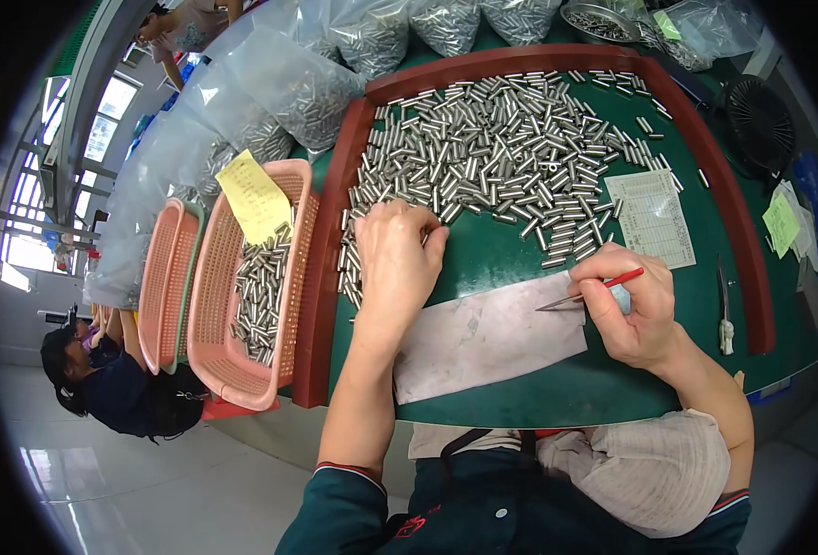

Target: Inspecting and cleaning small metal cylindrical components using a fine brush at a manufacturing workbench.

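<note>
1. I think I am picking through the metal pins [492, 139] by hand; they lie spread just beyond the cloth [492, 347].
2. My left hand [398, 254] curls over the pins past the cloth's left end; I can't tell if it grips one.
3. My right hand [626, 301] pinches a thin pointed tool [623, 277] above the cloth's right end; the next move calls for gentle fingers, I'd say.
4. Left of the cloth, a pink basket [210, 342] holds pins and a yellow note [256, 199]; far beyond the cloth, clear bags [307, 97] hold metal bits.

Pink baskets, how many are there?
2. One pink basket, holding metal cylinders, is just left of the red frame; the other basket is farther left. Others may be hidden.
</note>
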`<state>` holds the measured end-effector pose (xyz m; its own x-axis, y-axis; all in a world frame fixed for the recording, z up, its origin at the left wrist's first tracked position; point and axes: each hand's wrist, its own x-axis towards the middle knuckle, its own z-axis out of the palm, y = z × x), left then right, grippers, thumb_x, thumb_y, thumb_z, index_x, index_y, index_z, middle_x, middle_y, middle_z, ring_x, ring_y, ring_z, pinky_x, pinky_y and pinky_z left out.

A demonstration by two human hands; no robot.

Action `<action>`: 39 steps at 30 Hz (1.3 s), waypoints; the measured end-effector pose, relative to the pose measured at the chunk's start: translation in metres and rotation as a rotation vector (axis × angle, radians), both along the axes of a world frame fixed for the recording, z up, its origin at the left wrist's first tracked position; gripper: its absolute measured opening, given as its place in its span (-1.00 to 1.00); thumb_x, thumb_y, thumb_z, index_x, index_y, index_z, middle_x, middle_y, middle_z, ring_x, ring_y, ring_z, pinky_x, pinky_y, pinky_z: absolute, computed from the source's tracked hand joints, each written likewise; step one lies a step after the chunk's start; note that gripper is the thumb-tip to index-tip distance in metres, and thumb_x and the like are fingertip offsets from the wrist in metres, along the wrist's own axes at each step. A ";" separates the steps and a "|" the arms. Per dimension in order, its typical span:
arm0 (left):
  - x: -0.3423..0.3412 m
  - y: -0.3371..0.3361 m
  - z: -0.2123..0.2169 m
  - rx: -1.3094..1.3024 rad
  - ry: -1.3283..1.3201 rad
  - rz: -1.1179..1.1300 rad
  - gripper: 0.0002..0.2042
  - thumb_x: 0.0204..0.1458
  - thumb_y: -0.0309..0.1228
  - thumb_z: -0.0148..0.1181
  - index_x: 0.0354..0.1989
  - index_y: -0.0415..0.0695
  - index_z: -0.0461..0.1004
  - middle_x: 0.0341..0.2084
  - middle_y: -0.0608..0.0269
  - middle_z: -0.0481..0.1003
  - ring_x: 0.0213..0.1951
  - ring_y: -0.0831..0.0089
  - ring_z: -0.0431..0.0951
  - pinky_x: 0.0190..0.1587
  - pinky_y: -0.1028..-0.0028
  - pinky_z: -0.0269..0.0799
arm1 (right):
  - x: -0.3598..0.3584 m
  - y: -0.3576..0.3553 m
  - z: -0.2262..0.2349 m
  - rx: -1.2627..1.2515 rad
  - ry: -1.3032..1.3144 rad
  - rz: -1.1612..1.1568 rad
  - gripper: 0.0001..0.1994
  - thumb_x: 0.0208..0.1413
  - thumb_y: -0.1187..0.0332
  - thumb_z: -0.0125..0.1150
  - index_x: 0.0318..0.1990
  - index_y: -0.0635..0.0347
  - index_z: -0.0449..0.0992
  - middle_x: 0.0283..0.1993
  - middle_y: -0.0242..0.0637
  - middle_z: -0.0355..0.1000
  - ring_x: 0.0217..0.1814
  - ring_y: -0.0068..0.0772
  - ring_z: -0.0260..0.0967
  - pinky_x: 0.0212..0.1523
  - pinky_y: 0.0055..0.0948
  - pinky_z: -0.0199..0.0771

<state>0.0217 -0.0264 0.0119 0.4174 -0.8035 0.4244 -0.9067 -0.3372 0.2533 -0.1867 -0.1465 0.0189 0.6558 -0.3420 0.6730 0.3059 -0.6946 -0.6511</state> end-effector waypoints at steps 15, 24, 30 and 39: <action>-0.011 -0.006 0.008 -0.163 0.740 -0.047 -0.91 -0.12 -0.49 0.17 -0.50 -0.28 0.46 -0.60 0.26 0.44 -0.53 0.51 0.38 -0.42 0.51 0.30 | -0.004 0.001 0.009 -0.021 -0.064 -0.007 -0.88 -0.13 0.67 0.10 -0.38 0.33 0.42 -0.54 -0.23 0.40 -0.62 -0.41 0.35 -0.63 -0.54 0.31; -0.027 -0.009 0.003 -0.099 1.465 -0.205 -0.89 -0.03 -0.55 0.18 -0.35 -0.28 0.40 -0.52 0.29 0.46 -0.50 0.62 0.47 -0.41 0.66 0.42 | 0.000 0.001 0.006 -0.159 -0.236 -0.012 -0.82 -0.10 0.56 0.23 -0.30 0.28 0.41 -0.41 -0.17 0.44 -0.42 -0.27 0.47 -0.52 -0.51 0.47; -0.028 -0.010 0.005 -0.068 1.441 -0.208 -0.90 -0.03 -0.56 0.18 -0.36 -0.28 0.40 -0.52 0.33 0.45 -0.50 0.66 0.45 -0.40 0.67 0.43 | 0.001 0.001 0.006 -0.226 -0.178 -0.050 -0.79 -0.19 0.59 0.25 -0.34 0.25 0.42 -0.39 -0.21 0.43 -0.45 -0.32 0.45 -0.55 -0.52 0.44; -0.030 -0.010 0.006 -0.051 1.447 -0.198 -0.91 -0.03 -0.57 0.18 -0.38 -0.28 0.40 -0.53 0.35 0.43 -0.50 0.70 0.43 -0.41 0.68 0.44 | 0.002 0.002 0.004 -0.224 -0.179 -0.044 -0.80 -0.18 0.58 0.25 -0.34 0.24 0.41 -0.41 -0.22 0.43 -0.48 -0.33 0.43 -0.56 -0.52 0.43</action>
<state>-0.0083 -0.0363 0.0183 0.3817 -0.8947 -0.2322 0.1158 -0.2030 0.9723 -0.1845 -0.1449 0.0231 0.5075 -0.1968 0.8389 0.3689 -0.8302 -0.4180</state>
